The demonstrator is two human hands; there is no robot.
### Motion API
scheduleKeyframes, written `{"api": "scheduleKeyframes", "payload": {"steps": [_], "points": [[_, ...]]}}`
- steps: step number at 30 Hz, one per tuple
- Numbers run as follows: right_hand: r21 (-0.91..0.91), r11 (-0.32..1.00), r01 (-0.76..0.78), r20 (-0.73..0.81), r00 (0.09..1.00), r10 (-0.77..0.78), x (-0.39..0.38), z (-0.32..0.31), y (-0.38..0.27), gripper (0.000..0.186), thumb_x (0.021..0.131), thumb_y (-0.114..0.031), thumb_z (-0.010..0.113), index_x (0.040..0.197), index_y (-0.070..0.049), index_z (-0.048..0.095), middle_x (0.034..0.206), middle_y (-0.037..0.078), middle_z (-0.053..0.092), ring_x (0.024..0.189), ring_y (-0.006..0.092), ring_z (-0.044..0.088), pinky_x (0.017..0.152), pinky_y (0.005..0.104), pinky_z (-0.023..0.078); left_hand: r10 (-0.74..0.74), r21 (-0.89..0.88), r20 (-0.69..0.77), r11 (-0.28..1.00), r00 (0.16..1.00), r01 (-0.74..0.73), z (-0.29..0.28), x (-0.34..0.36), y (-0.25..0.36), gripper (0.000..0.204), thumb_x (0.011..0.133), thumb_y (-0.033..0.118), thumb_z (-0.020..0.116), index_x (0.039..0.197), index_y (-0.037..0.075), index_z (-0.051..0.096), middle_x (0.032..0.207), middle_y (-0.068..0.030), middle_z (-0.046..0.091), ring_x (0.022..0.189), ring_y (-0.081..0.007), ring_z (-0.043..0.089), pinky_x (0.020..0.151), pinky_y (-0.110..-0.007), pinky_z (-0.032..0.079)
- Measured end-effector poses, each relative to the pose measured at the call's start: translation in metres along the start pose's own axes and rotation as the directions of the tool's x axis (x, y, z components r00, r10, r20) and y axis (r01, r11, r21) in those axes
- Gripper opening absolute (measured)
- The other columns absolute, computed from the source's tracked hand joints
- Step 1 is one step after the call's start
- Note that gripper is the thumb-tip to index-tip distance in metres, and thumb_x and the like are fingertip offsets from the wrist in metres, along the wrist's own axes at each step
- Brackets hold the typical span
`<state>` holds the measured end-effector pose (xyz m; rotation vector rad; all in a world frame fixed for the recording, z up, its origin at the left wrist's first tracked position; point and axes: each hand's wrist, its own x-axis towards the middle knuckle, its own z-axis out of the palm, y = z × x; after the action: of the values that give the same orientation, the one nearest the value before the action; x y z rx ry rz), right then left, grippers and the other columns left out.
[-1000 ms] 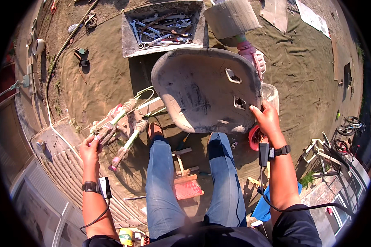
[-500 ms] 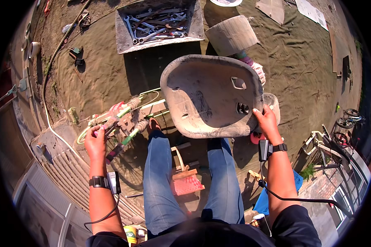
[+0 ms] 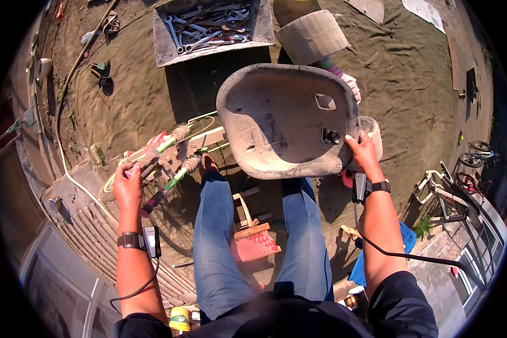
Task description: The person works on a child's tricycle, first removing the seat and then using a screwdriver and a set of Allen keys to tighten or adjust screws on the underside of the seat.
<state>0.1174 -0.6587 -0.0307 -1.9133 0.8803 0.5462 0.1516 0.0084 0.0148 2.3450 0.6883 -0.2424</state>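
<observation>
A worn, dusty bucket seat [image 3: 296,132] with cut-out slots fills the middle of the head view, on what looks like a small pedal vehicle with a pale green frame [image 3: 211,137]. My right hand [image 3: 365,155] is closed on the seat's right rim, fingers partly hidden behind it. At the left, my left hand [image 3: 128,188] is closed round the end of one handlebar grip [image 3: 146,165], dark with pink. The other handlebar arm, with a purple grip [image 3: 154,201], slants down beside it. Mud coats much of the front end.
Ahead stands a metal tray [image 3: 214,53] of spanners, left of a wide wheel [image 3: 312,36]. A low stool with a red woven seat [image 3: 255,247] is between my legs. A hose [image 3: 62,121] runs along the left; bicycle frames [image 3: 445,194] lie at right.
The whole view has shifted slightly, with the seat and tray now a little higher in the picture. Both hands keep their holds on the grip and the seat rim.
</observation>
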Motion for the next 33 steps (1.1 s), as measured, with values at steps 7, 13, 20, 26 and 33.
{"api": "scheduleKeyframes", "payload": {"steps": [7,13,20,26,33], "points": [[0.02,0.991,-0.134,0.132,0.983,0.131,0.004,-0.005,0.001,0.066,0.081,-0.032,0.078,0.129,0.005,0.053,0.116,0.021,0.066,0.101,0.0289,0.065,0.085,0.0373,0.052,-0.121,0.082,-0.015,0.989,0.993,0.122,0.0,-0.001,0.012,0.026,0.089,0.023,0.073,0.101,0.001,0.064,0.082,-0.0057,0.064,0.074,-0.0122,0.056,0.07,-0.029,0.048],[-0.067,0.997,-0.033,0.226,0.973,0.047,0.007,-0.009,-0.012,0.051,0.081,-0.028,0.075,0.118,0.004,0.06,0.105,0.017,0.069,0.094,0.0246,0.065,0.084,0.0382,0.052,-0.045,0.105,-0.013,0.993,0.999,0.046,-0.001,0.006,-0.007,0.023,0.092,0.02,0.072,0.102,0.003,0.061,0.077,-0.0013,0.06,0.058,-0.0072,0.053,0.05,-0.023,0.043],[-0.079,0.996,-0.03,0.197,0.979,0.045,0.011,-0.014,-0.009,0.055,0.082,-0.032,0.074,0.121,0.004,0.059,0.111,0.02,0.068,0.102,0.0293,0.065,0.089,0.0393,0.05,-0.065,0.037,-0.002,0.997,0.998,0.065,0.001,0.006,-0.008,0.024,0.092,0.02,0.072,0.104,0.003,0.06,0.078,-0.0016,0.061,0.058,-0.0075,0.054,0.05,-0.022,0.043],[-0.11,0.994,-0.007,0.112,0.994,0.019,0.0,-0.01,-0.002,0.064,0.084,-0.036,0.073,0.131,0.003,0.053,0.114,0.02,0.067,0.107,0.0289,0.064,0.092,0.0379,0.049,-0.125,0.04,-0.022,0.991,0.992,0.125,0.0,0.003,-0.002,0.037,0.093,0.025,0.07,0.119,0.003,0.055,0.094,-0.0067,0.064,0.062,-0.009,0.056,0.052,-0.023,0.045],[0.24,0.955,-0.173,-0.03,0.982,0.185,-0.039,-0.014,-0.028,0.055,0.091,-0.035,0.069,0.135,-0.007,0.052,0.114,0.005,0.065,0.097,0.016,0.064,0.083,0.0262,0.051,-0.275,-0.116,-0.068,0.957,0.959,0.266,-0.015,-0.022,0.029,0.06,0.097,0.03,0.063,0.143,0.004,0.036,0.126,-0.0141,0.055,0.074,-0.0134,0.063,0.051,-0.024,0.047]]}}
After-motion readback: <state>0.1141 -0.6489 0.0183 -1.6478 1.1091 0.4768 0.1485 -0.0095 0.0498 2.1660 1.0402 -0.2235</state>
